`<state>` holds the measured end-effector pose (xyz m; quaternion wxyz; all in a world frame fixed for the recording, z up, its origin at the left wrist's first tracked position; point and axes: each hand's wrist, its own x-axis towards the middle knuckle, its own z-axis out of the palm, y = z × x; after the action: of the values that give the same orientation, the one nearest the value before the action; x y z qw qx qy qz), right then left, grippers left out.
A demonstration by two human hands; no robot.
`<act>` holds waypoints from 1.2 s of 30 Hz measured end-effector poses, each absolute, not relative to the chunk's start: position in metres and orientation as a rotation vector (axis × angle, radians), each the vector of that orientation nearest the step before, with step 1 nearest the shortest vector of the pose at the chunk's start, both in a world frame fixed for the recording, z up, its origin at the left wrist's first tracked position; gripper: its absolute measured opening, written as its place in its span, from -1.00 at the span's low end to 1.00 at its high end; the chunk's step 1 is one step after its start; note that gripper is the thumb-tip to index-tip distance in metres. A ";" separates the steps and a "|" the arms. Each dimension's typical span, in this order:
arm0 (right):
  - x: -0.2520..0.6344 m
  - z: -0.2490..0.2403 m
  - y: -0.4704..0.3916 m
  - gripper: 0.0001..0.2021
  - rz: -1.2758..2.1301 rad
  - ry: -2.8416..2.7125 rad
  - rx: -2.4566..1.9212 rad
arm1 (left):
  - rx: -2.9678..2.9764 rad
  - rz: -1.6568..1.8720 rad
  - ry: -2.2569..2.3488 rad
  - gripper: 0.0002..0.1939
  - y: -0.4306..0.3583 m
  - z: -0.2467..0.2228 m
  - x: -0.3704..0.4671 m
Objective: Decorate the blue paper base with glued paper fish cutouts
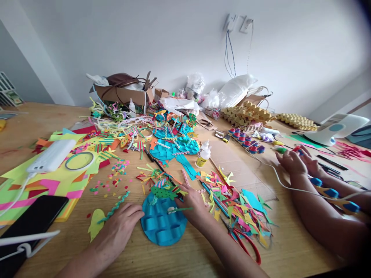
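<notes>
A round blue paper disc [164, 235] with raised curled strips lies in front of me. At its left edge, my left hand [123, 222] is closed, fingertips on the rim. My right hand [194, 204] has its fingers curled at the disc's upper right edge, partly hidden by paper pieces. A green spotted paper fish [164, 192] lies across the top of the disc, beside a striped paper fish [177, 190]. A thin green strip with a white blob [171, 209] rests on the disc. Left of my left hand are a yellow paper shape [96, 224] and a teal wavy strip [117, 207].
Red-handled scissors [246, 243] and paper scraps [243, 216] lie at right. Glue bottles [203, 155] stand beyond the disc, near finished blue pieces [164, 150]. A phone [34, 227] and power bank [52, 155] are left. Another person's hands [292, 162] work at right.
</notes>
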<state>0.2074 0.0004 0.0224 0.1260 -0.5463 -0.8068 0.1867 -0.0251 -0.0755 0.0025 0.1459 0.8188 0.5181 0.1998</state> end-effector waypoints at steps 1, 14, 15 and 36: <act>0.207 0.023 0.000 -0.87 0.534 -2.357 -1.601 | 2.357 0.575 1.496 -0.60 -0.076 0.002 -0.025; 0.209 0.026 0.000 -0.88 0.649 -2.242 -1.568 | 2.325 0.727 1.484 -0.68 -0.069 0.042 -0.032; 0.210 0.026 0.000 -0.89 0.659 -2.222 -1.575 | 2.341 0.805 1.505 -0.71 -0.068 0.049 -0.033; 0.257 0.057 -0.025 -0.90 0.558 -2.226 -1.672 | 2.797 0.268 1.344 -0.87 -0.004 0.103 0.053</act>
<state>0.2569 -0.0250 0.0568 0.1508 -0.5821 -0.7750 0.1943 0.0527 -0.0040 0.1027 0.0133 0.8979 0.4315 0.0861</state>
